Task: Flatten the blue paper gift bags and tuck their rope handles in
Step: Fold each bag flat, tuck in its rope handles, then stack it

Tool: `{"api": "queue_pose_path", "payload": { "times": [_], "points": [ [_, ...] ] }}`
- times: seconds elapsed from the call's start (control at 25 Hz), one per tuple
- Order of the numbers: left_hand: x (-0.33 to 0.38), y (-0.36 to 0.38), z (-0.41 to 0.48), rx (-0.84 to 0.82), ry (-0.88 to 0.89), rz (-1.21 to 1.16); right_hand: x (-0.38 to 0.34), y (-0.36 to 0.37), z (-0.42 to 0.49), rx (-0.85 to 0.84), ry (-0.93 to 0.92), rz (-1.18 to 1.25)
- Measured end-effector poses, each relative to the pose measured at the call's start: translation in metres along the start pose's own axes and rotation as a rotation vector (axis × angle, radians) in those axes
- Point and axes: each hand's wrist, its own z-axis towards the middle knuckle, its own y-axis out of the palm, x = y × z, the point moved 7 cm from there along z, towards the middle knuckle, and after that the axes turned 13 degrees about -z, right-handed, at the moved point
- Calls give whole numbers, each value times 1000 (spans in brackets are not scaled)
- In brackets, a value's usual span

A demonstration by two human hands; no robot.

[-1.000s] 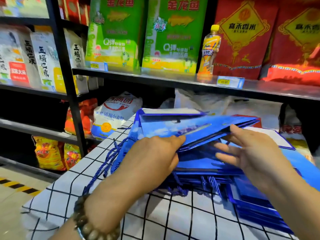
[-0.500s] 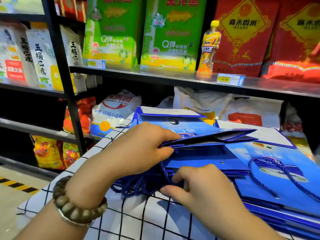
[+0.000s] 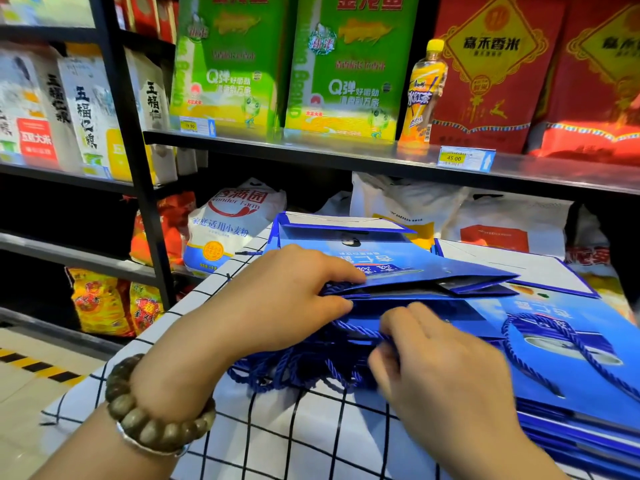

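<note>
A folded blue paper gift bag (image 3: 429, 277) lies on top of a pile of blue bags at the middle of the table. My left hand (image 3: 284, 299) pinches its open left end between thumb and fingers. My right hand (image 3: 440, 372) grips a blue rope handle (image 3: 356, 332) just under that end. A tangle of blue rope handles (image 3: 298, 365) spills out in front of the pile. To the right lies a stack of flattened blue bags (image 3: 571, 375) with a rope handle looped on top.
The bags rest on a table under a white cloth with a black grid (image 3: 311, 441). Behind stands a dark shelf (image 3: 346, 154) with green and red rice bags and a yellow bottle (image 3: 424, 95). A flour sack (image 3: 225, 230) sits lower left. Floor with hazard tape (image 3: 31, 365) lies left.
My right hand left the bag's right side, came down to the front and closed on a rope handle. My left hand keeps holding the bag's left end, and the bag has been pressed flatter.
</note>
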Motion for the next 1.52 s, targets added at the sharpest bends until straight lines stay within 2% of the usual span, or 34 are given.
{"api": "queue_pose_path", "payload": {
  "times": [0.12,0.24,0.32,0.4,0.48,0.56,0.64,0.72,0.88,1.0,1.08,1.16,1.24,1.28,1.4,1.44,1.52],
  "points": [
    [-6,-7,-4,32,-43,-13,33,1,6,-236,152,-200],
    [-20,-19,-7,42,-86,-33,91,-4,2,-260,298,-20],
    [-29,-22,-10,-6,-126,-28,115,-14,6,-175,265,56],
    [-32,-20,-11,-71,-131,42,122,-5,15,-363,257,339],
    [-22,-19,-7,-41,-89,49,113,-1,31,-509,265,678],
    [-4,-16,6,37,-26,-156,93,-1,51,-545,185,792],
    [17,-5,24,23,-2,-449,71,4,71,-537,104,852],
    [32,3,45,9,26,-537,57,11,87,-531,76,892],
    [18,-4,68,145,-29,-373,59,25,99,-504,69,905],
    [6,-3,70,49,-79,-251,62,37,94,-518,69,1071],
    [1,1,69,-44,-90,-82,63,47,88,-551,96,1174],
    [5,3,63,-98,-58,108,69,55,84,-506,147,1157],
    [12,-1,55,-46,-36,276,78,62,82,-434,212,1083],
    [23,-6,47,23,12,293,80,65,81,-417,236,1060],
    [66,-7,24,203,383,273,82,65,77,-391,276,1147],
    [72,0,22,182,426,324,81,63,76,-384,277,1193],
    [65,15,28,83,320,396,80,58,75,-365,256,1237]
  ]
}}
